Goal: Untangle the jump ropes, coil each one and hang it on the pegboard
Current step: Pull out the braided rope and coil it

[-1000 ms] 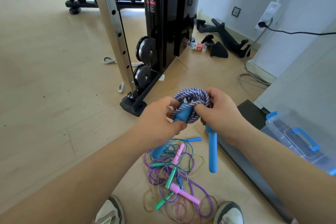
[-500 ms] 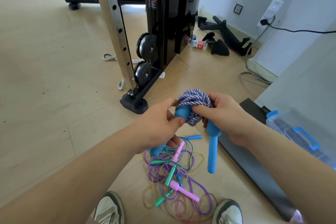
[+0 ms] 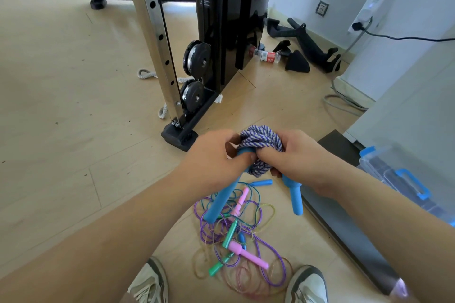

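A purple-and-white braided jump rope point(image 3: 261, 141) is bunched into a tight coil between my two hands. My left hand point(image 3: 214, 155) grips one of its blue handles point(image 3: 221, 200), which points down and left. My right hand point(image 3: 298, 157) grips the coil, and the second blue handle point(image 3: 294, 195) hangs below it. On the floor beneath lies a tangle of thin jump ropes point(image 3: 236, 236) in purple, teal, pink and yellow, with pink, green and blue handles. No pegboard is in view.
A black cable machine point(image 3: 221, 32) with a steel upright stands ahead. A dark low platform point(image 3: 344, 224) and a clear bin with blue latches point(image 3: 398, 177) lie to the right. A bottle point(image 3: 267, 56) and black attachments point(image 3: 305, 44) lie near the wall. My shoes point(image 3: 150, 285) flank the tangle.
The coil has been pulled tighter and lower between my hands. The handle in my left hand has swung out to point down-left; the right handle still hangs.
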Available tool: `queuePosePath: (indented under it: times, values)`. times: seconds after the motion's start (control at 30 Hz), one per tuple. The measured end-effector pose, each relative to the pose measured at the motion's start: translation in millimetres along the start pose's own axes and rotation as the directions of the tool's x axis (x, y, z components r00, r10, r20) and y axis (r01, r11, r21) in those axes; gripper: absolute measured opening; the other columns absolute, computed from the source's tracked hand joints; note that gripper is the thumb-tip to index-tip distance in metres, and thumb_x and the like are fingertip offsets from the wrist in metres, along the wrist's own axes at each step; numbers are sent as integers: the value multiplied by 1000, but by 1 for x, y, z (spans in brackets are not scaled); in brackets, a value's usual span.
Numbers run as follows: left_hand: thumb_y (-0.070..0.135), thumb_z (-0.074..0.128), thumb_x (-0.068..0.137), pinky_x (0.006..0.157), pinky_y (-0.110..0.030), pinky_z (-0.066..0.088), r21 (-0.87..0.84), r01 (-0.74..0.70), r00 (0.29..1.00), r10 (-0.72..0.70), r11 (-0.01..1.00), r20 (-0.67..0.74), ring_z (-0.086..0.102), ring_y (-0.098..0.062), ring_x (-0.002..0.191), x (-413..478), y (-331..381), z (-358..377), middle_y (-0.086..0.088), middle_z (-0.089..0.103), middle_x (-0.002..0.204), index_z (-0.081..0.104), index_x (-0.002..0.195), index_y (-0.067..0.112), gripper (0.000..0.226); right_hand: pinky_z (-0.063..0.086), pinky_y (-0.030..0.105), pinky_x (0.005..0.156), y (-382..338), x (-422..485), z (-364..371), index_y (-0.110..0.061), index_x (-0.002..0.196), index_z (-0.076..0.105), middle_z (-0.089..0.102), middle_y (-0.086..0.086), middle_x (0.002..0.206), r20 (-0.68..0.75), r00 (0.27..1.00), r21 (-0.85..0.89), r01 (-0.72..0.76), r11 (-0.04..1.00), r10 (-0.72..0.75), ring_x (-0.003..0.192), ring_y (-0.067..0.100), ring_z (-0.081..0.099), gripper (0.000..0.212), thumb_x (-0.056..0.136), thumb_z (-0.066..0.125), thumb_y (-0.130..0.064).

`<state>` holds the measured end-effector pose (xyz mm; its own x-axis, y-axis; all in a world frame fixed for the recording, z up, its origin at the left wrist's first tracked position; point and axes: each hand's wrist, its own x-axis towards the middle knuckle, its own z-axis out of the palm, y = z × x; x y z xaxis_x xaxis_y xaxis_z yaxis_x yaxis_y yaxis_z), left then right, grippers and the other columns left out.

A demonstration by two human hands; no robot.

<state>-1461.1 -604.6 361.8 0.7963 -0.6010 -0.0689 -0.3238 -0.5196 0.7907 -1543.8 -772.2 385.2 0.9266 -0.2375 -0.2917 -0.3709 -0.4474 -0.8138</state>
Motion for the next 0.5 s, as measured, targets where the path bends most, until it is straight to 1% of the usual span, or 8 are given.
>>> queuePosePath:
  times: [0.07, 0.1, 0.17, 0.23, 0.3, 0.37, 0.43, 0.5]
  values:
    - [49, 73, 86, 61, -29, 53, -51, 41, 999, -42, 998, -7, 66, -4, 64, -1, 1, 0, 6, 71, 69, 69, 104, 36, 23, 49, 22, 57, -3, -1, -2, -12, 87, 68, 67, -3, 69, 14, 999, 27, 52, 998, -52, 58, 10, 60, 12, 95, 60, -13]
    - [47, 73, 87, 63, -33, 57, -68, 37, 999, -37, 997, -1, 69, -8, 64, -1, 1, 0, 3, 72, 70, 70, 106, 36, 21, 49, 22, 58, -4, -2, -3, -12, 90, 69, 67, -2, 71, 30, 997, 45, 72, 996, -73, 59, 10, 60, 11, 96, 60, -10]
    - [34, 72, 92, 67, -43, 63, -153, 18, 999, -10, 988, 54, 74, -18, 65, -2, 3, -3, -2, 74, 79, 73, 107, 35, 15, 49, 22, 59, -3, -2, -4, -9, 96, 70, 67, -1, 71, 77, 992, 69, 90, 994, -95, 59, 10, 59, 10, 95, 61, -6]
    - [23, 67, 96, 65, -44, 65, -228, 14, 992, 15, 974, 126, 75, -24, 67, -3, 3, -6, 0, 74, 89, 75, 107, 30, 15, 47, 22, 59, -1, -1, -4, -7, 94, 70, 63, -3, 68, 111, 991, 56, 73, 996, -79, 60, 11, 54, 10, 93, 61, -3]
    - [21, 64, 98, 68, -33, 62, -152, -31, 982, 58, 988, 180, 72, -7, 68, -3, 0, -9, 9, 73, 97, 72, 113, 32, 21, 46, 25, 58, 0, 1, -5, -7, 87, 68, 59, -3, 65, 94, 995, 48, 23, 999, -27, 61, 13, 50, 6, 89, 63, -4]
    - [23, 63, 96, 75, -21, 49, 34, -125, 968, 114, 992, 222, 63, 10, 76, -4, -5, -14, 19, 68, 106, 64, 126, 39, 34, 41, 28, 54, 1, 2, -5, -10, 76, 61, 52, 1, 63, 33, 998, 102, -62, 993, 59, 59, 17, 45, 8, 81, 67, -12]
    - [23, 63, 93, 83, -27, 49, 165, -192, 964, 155, 967, 214, 61, 4, 93, -2, -9, -16, 19, 67, 110, 62, 129, 36, 38, 37, 30, 53, 1, 3, -5, -15, 70, 56, 47, 2, 63, 9, 993, 130, -115, 985, 114, 59, 19, 42, 11, 69, 64, -21]
    - [27, 65, 86, 89, -35, 51, 224, -198, 976, 172, 954, 131, 62, -11, 102, -2, -10, -14, 12, 68, 107, 66, 117, 26, 31, 38, 32, 56, 1, 3, -1, -16, 70, 55, 47, 3, 65, 51, 992, 104, -120, 987, 115, 61, 19, 43, 11, 64, 61, -22]
